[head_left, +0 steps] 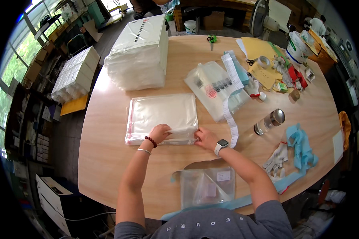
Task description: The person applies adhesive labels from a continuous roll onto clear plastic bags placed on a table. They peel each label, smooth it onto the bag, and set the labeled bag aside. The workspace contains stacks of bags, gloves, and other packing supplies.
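Observation:
A flat stack of clear plastic bags point(159, 109) lies in the middle of the table, with a pinkish strip along its left side. My left hand point(160, 134) is on the stack's near edge, its bent fingers gripping the top film. At the near right corner, my right hand point(206, 139) pinches the edge of a bag, with some fingertips hidden in the glossy film. Between both hands the film looks slightly lifted and creased. Right of the stack lie printed clear bags point(207, 85), with a long strip of white labels point(229, 107) across them.
A tall pile of packed bags point(141, 51) stands at the back left. To the right are a glass bottle point(269, 121), white gloves point(276, 161) and blue cloth point(301, 145). A clear bag with labels point(195, 197) lies near me. Scissors point(212, 40), tape point(263, 61) and a white bucket point(296, 49) sit farther back.

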Demonstrator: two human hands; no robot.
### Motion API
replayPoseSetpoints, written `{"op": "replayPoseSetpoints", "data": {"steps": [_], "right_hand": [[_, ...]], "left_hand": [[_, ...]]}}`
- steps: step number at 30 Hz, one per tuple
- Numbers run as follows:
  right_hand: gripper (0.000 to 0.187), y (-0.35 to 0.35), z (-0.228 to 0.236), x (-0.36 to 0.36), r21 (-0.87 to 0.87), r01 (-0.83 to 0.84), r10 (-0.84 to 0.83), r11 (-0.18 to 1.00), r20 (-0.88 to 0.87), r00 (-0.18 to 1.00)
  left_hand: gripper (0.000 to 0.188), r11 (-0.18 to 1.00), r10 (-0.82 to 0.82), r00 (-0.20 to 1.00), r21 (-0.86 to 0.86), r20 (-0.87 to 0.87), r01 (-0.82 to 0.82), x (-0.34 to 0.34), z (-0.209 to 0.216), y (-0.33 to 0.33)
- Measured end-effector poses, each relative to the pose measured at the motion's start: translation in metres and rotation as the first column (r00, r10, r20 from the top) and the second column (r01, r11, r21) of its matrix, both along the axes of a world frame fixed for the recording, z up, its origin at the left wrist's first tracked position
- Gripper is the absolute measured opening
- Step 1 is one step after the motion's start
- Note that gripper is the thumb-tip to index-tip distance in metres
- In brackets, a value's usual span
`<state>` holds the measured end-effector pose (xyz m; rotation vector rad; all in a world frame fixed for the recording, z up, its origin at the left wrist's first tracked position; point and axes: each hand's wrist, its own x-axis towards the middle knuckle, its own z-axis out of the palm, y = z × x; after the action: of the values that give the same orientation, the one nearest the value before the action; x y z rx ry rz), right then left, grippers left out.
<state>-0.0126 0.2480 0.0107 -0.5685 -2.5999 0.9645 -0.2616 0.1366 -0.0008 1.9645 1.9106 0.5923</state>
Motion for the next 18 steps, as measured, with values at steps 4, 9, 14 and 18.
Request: {"op": "replayPoseSetpoints", "data": {"steps": [4, 9, 14, 18], "right_hand": [[0.015, 0.004, -0.002, -0.001, 0.011, -0.032, 0.032, 0.999, 0.009, 0.999], [0.014, 0.002, -0.003, -0.003, -0.023, 0.022, -0.021, 0.999, 0.015, 1.000], [0.014, 0.005, -0.004, -0.008, -0.131, 0.068, -0.071, 0.989, -0.014, 0.997], [0.012, 0.006, -0.009, -0.013, -0.019, 0.073, -0.075, 0.997, -0.091, 0.993]], "left_hand": [[0.018, 0.999, 0.015, 0.999, -0.032, 0.034, -0.014, 0.002, 0.008, 0.002], [0.019, 0.998, 0.036, 0.996, -0.063, 0.077, -0.031, 0.003, 0.013, 0.001], [0.019, 0.999, 0.020, 0.995, -0.053, 0.100, -0.015, 0.003, 0.012, 0.000], [0.020, 0.995, 0.032, 0.994, -0.096, 0.109, -0.022, 0.006, 0.019, -0.001]]}}
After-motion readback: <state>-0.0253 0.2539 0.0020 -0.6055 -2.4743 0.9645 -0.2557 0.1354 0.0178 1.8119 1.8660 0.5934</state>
